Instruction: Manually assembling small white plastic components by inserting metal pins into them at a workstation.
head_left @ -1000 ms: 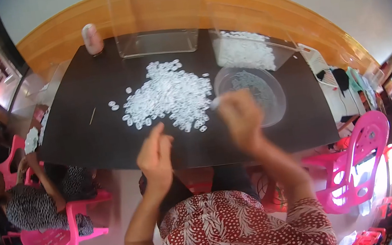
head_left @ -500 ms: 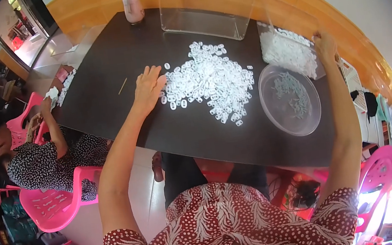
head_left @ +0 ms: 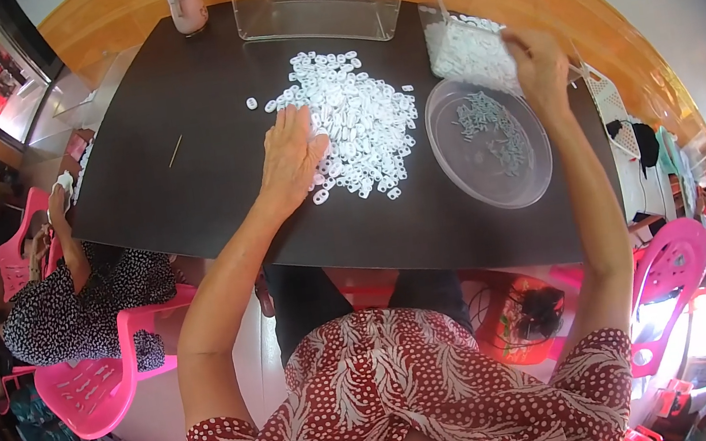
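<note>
A pile of small white oval plastic pieces with holes (head_left: pixel 362 121) lies on the dark table. My left hand (head_left: pixel 290 162) rests at the pile's left side, fingers stretched out and pressed against the pieces. My right hand (head_left: pixel 541 66) is at the right end of a clear plastic box (head_left: pixel 438 66) holding more white pieces (head_left: pixel 469 49). Its fingers are bent and slightly blurred; whether they grip anything is hidden. Just in front of the box stands a round clear bowl (head_left: pixel 473 182) with small grey-green slender pieces (head_left: pixel 492 126) inside.
A larger clear container (head_left: pixel 319 33) stands at the far edge, with a pink bottle (head_left: pixel 187 8) left of it. A thin stick (head_left: pixel 175 151) lies left on the dark table (head_left: pixel 202 89). Another person in a patterned top (head_left: pixel 53 309) sits at left, near a pink chair (head_left: pixel 90 393).
My left hand has moved right across the table, pressing the pile's left side inward. My right hand has shifted left and slightly nearer at the box. The whole view has shifted.
</note>
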Available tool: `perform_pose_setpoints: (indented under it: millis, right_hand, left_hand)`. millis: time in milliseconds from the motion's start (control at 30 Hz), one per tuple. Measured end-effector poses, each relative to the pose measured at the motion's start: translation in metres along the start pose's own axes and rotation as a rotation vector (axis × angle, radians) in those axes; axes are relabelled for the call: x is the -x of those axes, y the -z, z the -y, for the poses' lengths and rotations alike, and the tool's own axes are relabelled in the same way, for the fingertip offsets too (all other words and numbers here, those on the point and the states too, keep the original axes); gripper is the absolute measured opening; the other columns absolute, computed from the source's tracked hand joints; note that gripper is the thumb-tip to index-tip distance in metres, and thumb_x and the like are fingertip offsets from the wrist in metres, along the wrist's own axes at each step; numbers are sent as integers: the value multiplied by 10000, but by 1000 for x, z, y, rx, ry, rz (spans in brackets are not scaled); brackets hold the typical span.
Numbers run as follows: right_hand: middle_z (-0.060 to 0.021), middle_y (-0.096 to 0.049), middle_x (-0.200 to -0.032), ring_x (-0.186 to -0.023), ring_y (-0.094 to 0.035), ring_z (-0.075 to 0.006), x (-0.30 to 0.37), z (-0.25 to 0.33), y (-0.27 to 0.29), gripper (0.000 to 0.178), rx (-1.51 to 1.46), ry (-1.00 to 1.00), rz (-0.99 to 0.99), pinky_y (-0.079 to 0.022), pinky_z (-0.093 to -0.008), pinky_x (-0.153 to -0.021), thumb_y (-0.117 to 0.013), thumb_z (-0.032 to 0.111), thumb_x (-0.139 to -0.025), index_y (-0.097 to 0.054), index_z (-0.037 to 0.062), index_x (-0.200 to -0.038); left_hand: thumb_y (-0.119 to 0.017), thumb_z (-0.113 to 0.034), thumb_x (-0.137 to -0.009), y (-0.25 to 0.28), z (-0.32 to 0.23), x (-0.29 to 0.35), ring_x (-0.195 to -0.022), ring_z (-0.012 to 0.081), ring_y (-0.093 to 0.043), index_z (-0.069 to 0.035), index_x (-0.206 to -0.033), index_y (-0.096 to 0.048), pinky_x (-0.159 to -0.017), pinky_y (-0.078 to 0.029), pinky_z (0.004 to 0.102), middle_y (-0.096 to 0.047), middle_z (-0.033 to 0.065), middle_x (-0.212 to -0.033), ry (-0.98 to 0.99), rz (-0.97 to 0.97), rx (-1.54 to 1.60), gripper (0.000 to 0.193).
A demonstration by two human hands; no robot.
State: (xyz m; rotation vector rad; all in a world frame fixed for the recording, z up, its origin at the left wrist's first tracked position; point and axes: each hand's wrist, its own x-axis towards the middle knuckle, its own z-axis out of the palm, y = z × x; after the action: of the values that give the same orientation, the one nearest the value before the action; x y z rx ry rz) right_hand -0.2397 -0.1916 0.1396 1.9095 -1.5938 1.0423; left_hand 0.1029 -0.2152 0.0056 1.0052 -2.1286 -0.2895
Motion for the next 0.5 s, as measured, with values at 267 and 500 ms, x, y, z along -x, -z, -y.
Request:
perform_pose_setpoints:
  millis: [267,500]
  right_hand:
    - [-88,-516,-666,-670,-503,-259,110,116,-12,87,-368,348,317,-420,-369,-596,-584,-18,-677,-602,53,-726]
    - [-78,-483,-699,-712,-470,-257,128,121,-32,135,-226,396,410,-390,-355,-604,-606,-14,-627,-579,31,-751]
  left_hand:
    - [-424,-368,-936,-10,-16,5,-1303,399,-294,17,-1303,-389,-1014,-253,443,-376,271,-1350,35,-3,-94,534]
    - [-613,-51,-799,37,-42,26,-946,260,-551,-32,-1087,-605,-825,-416,351,-618,110,-1030,63,-353,60,290]
